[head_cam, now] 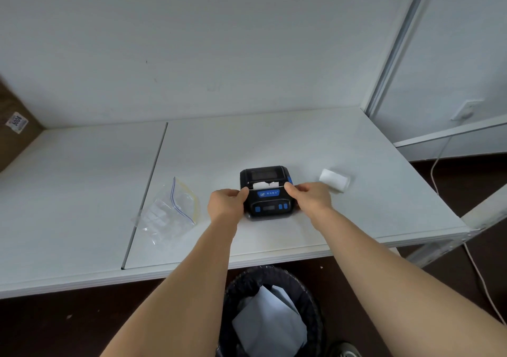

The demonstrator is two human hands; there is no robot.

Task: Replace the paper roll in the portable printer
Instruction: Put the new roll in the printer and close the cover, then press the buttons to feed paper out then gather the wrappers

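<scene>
Sitting square near the worktop's [301, 142] front edge, the portable printer [267, 193] is braced from both sides: the left hand [226, 201] has its fingers clamped on the printer's left flank, the right hand [310, 196] on its right, probably to steady it or work the cover. A torn paper end [264, 185] shows at its slot. Just right of the printer a white paper roll [335, 180] waits within reach; left lies an empty zip bag [168, 211]; below it, a waste bin [271, 312] for discards
</scene>
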